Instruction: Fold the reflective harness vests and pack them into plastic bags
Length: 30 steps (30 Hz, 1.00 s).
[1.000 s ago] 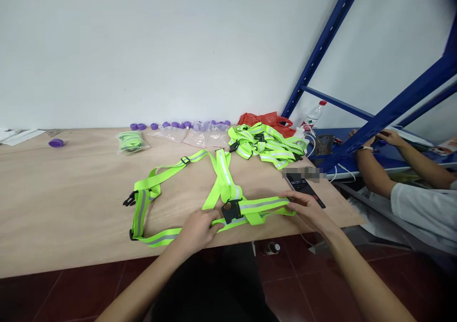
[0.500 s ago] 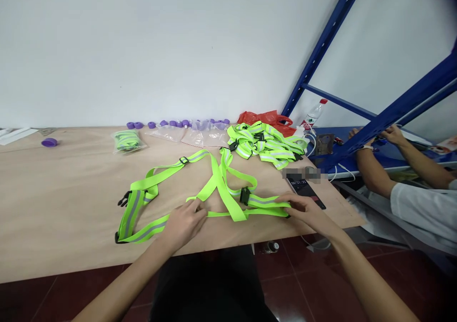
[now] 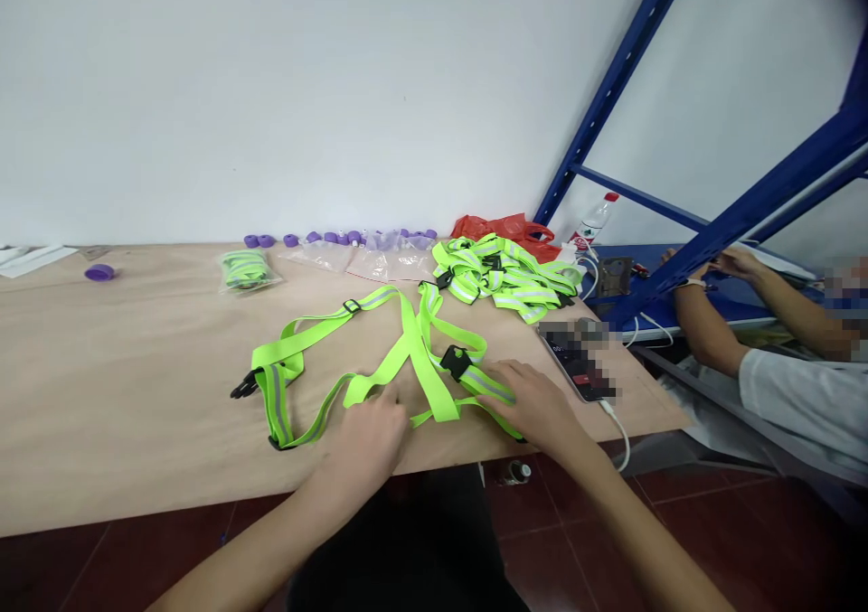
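Observation:
A neon green reflective strap harness [image 3: 424, 372] with grey stripes and black buckles lies spread on the wooden table [image 3: 136, 413]. My left hand [image 3: 372, 431] is closed at the harness's near middle, its fingertips on the green strap. On the right side, my right hand [image 3: 533, 404] rests over the striped strap beside a black buckle [image 3: 456, 362]; its fingers are bent over the band, and the thumb is hidden. An open black buckle end [image 3: 245, 384] lies at the harness's left.
Behind are a bagged green strap [image 3: 245, 269], clear bags [image 3: 390, 259], purple caps [image 3: 100, 272], a green strap pile [image 3: 505, 273] and a red bag [image 3: 502, 227]. A phone [image 3: 576, 363] lies right. Beyond the blue frame [image 3: 610, 88], a person's arms [image 3: 709, 323] show.
My left hand has moved right and nearer, drawing the harness's lower left corner inward. My right hand has shifted left along the strap, and the right buckle has turned. More of the phone and its cable shows.

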{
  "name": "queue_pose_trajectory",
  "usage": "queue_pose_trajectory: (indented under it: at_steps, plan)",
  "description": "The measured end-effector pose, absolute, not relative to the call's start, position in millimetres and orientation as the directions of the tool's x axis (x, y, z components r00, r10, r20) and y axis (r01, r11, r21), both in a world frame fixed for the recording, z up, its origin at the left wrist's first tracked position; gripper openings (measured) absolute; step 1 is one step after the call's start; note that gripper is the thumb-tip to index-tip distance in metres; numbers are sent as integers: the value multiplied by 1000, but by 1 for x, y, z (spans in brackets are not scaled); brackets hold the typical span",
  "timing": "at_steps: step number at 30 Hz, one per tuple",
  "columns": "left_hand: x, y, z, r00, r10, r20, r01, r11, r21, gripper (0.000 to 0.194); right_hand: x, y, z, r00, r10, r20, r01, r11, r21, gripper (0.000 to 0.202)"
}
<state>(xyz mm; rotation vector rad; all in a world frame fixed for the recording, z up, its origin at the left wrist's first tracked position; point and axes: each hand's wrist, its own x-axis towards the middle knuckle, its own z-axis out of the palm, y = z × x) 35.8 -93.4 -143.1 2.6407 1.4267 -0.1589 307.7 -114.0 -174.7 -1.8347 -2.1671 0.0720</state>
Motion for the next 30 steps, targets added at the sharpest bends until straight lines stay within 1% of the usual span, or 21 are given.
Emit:
queue_pose_trajectory:
  at_steps: [2, 4, 6, 7, 9, 12, 15, 17, 20, 22, 24, 25, 27, 29, 30]
  plan:
    - [43, -92, -150, 621, 783, -40, 772, -601, 206, 18, 297, -115, -175, -146, 953, 265, 954, 207, -219, 29]
    - [47, -92, -163, 671, 738, 75, 687, -656, 313, 18, 289, -121, -175, -189, 898, 397, 933, 290, -214, 22]
    - [49, -93, -179, 687, 713, 143, 632, -683, 367, 18, 283, -129, -178, -278, 828, 487, 899, 402, -172, 17]
    - [49, -95, -186, 686, 708, 167, 619, -689, 377, 19, 280, -133, -180, -330, 803, 496, 881, 451, -143, 16]
    - [47, -99, -196, 679, 703, 212, 610, -701, 370, 25, 277, -141, -187, -416, 784, 461, 855, 510, -95, 19]
    - [40, -105, -202, 695, 673, 254, 590, -736, 332, 23, 278, -148, -199, -460, 791, 404, 844, 531, -78, 31]
    - [26, -109, -200, 711, 641, 288, 587, -767, 258, 28, 285, -150, -208, -451, 808, 379, 854, 514, -81, 31]
    - [14, -112, -197, 685, 656, 317, 624, -753, 212, 31, 290, -151, -211, -423, 826, 372, 868, 487, -93, 31]
    - [-6, -119, -189, 639, 689, 342, 673, -716, 187, 31, 295, -153, -212, -383, 845, 373, 888, 449, -106, 30]
    - [-20, -126, -183, 647, 671, 362, 659, -731, 177, 31, 297, -153, -213, -379, 846, 375, 889, 445, -105, 30]
    - [-35, -132, -179, 648, 638, 415, 641, -752, 154, 31, 298, -154, -214, -382, 839, 388, 885, 453, -107, 30]
    - [-43, -134, -179, 629, 637, 446, 656, -743, 136, 32, 299, -154, -215, -382, 834, 399, 883, 457, -110, 30]
    - [-61, -136, -181, 548, 682, 485, 737, -668, 107, 39, 300, -154, -217, -377, 826, 420, 880, 461, -116, 29]
    - [-80, -133, -188, 486, 739, 466, 802, -589, 98, 44, 302, -153, -218, -367, 825, 429, 881, 456, -123, 30]
    - [-90, -130, -192, 486, 753, 444, 808, -580, 100, 43, 304, -152, -218, -362, 829, 427, 884, 451, -125, 31]
